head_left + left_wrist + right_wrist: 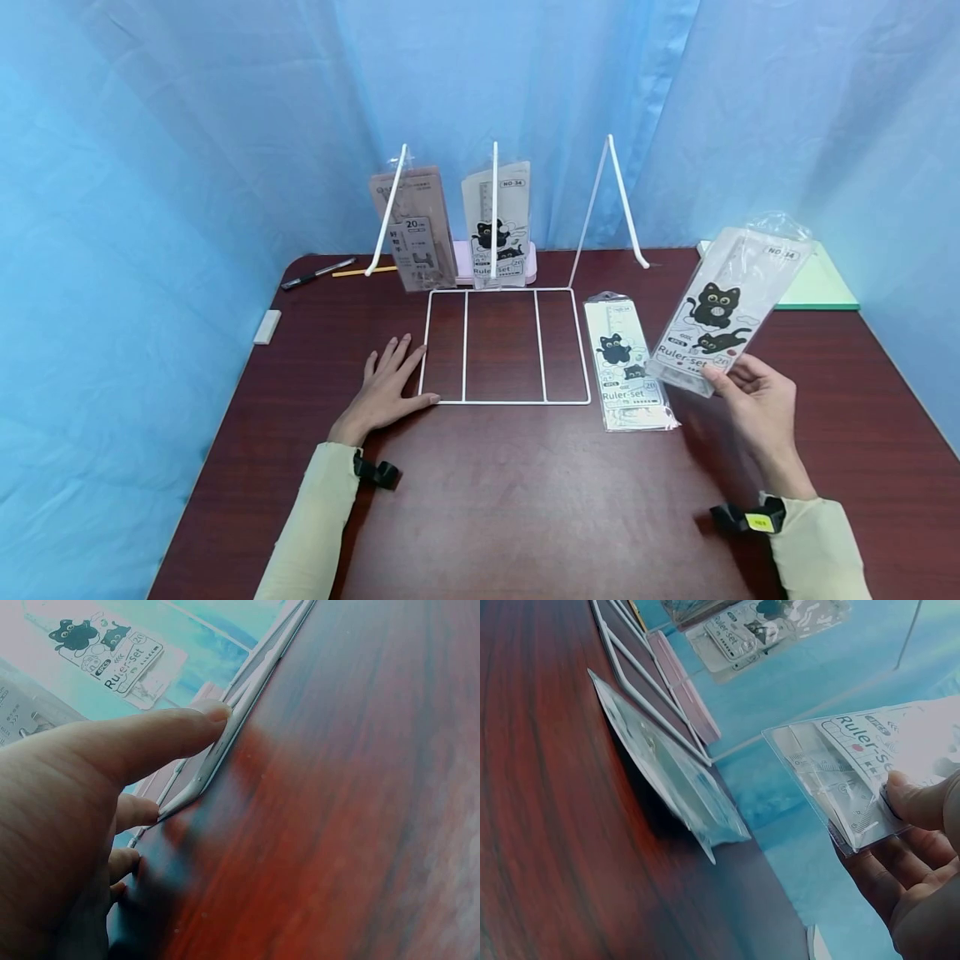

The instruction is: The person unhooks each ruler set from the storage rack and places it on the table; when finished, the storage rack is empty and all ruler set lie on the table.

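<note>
My right hand [761,408] pinches the lower end of a packaged ruler set [738,292] between thumb and fingers, lifted above the table. Its clear sleeve has black cats on the card. Another ruler set [618,367] lies on the table beside a white wire rack [502,403]. At the rack's front left corner rests my left hand [384,393], fingers spread and the thumb on the front wire [217,750]. Pinkish ruler packs [423,204] hang from the rack's left arm, and cat ruler sets [513,212] from the middle one. The right arm [626,200] holds no pack.
A black pen [318,273] and a yellow pencil [363,271] lie at the back left, with a white block [267,327] at the left edge. Behind the rack is a pink flat item [532,262]. A green-edged pad [821,287] lies back right. Blue curtains [225,125] surround the table.
</note>
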A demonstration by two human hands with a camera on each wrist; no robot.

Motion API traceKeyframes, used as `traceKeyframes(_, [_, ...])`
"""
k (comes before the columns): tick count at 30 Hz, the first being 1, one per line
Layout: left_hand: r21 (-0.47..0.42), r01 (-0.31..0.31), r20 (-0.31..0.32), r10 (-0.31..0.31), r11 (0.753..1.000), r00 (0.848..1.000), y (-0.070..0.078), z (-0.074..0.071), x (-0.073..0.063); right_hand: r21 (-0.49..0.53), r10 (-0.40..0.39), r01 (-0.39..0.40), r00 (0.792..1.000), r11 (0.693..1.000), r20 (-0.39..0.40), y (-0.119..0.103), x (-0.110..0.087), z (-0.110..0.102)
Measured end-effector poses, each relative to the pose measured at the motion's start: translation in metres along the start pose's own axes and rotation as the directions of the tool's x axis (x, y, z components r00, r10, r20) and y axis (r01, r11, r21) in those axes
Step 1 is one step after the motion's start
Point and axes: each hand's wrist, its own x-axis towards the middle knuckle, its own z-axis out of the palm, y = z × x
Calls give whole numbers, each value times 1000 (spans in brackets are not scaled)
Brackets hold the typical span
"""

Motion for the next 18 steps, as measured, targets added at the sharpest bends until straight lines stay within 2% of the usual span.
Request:
traceKeyframes(2, [4, -1, -1, 1, 1000, 1000, 0, 0, 0, 49, 26, -25, 1000, 998, -6, 3, 2, -2])
traceKeyframes(7, [11, 1, -2, -1, 1000, 1000, 0, 0, 0, 95, 80, -77, 996, 992, -25, 8, 4, -7])
traceKeyframes(11, [13, 1, -1, -1, 1000, 1000, 0, 0, 0, 55, 105, -104, 994, 993, -32, 11, 6, -12])
traceKeyframes(16, [16, 1, 1, -1, 1000, 1000, -1, 0, 1, 99, 138, -136, 990, 986, -18, 17, 10, -19])
traceKeyframes(18, [16, 1, 3, -1, 1000, 1000, -1, 1, 1, 75, 141, -140, 990, 987, -7, 20, 12, -22])
